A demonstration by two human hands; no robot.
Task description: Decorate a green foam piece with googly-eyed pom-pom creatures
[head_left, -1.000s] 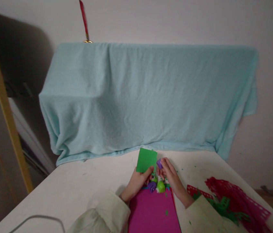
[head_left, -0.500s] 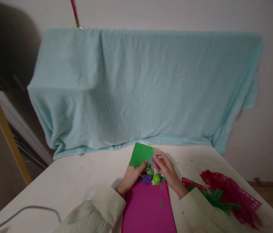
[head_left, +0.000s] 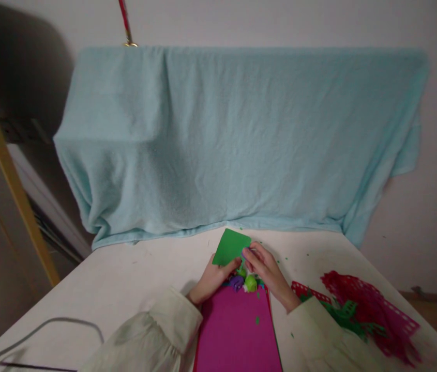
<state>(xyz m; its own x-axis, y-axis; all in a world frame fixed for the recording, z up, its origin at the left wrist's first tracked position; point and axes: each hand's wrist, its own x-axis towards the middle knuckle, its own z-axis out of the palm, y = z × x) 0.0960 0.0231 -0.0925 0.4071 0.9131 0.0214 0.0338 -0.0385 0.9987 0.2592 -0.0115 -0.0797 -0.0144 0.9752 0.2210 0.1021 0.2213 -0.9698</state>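
Since a moment ago my hands have drawn closer together and the green card now leans against my right fingers. My left hand pinches the one card at its lower edge; my right hand is closed on a small purple punch at the card's right edge. Two more punches, one purple and one green, sit on the magenta sheet. Red and green scraps crowd the table's right edge; its left side lies open.
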